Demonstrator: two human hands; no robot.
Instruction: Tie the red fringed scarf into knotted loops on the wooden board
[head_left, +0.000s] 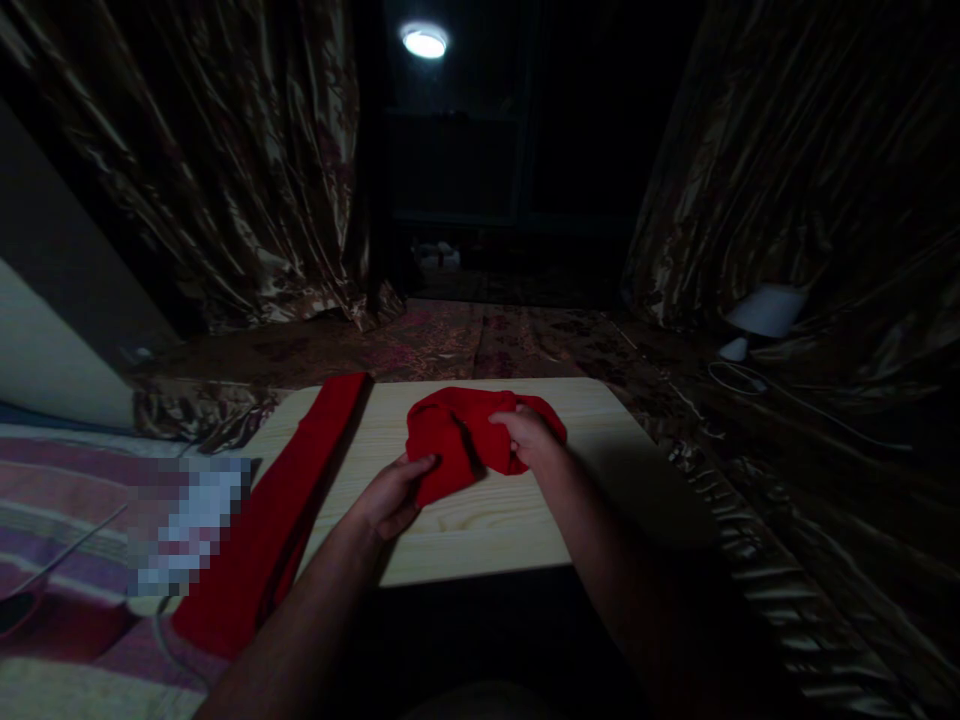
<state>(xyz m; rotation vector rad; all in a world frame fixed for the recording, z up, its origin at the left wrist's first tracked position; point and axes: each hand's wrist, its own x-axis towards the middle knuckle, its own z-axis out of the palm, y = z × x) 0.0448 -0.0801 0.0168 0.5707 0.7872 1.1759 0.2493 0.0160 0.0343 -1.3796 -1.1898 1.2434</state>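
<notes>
A piece of soft red cloth (pixel 448 480) lies bent in a loop on the light wooden table, between my two hands. My left hand (pixel 394 495) grips its near left end, thumb on top and fingers underneath. At the right side of the loop, my right hand (pixel 525 432) pinches the cloth, with its thumb over the fabric and the other fingers partly hidden. Left of my left hand, a long folded red cloth strip (pixel 300 455) runs across the table and over its left edge. The exact kind of garment cannot be made out.
The wooden table (pixel 450 555) has rounded corners. A striped bedspread (pixel 60 500) is at the left, with a blurred-out patch and a cable (pixel 169 640). A white lamp (pixel 766 310) with a cord stands far right. Patterned curtains (pixel 300 180) hang beside a dark window.
</notes>
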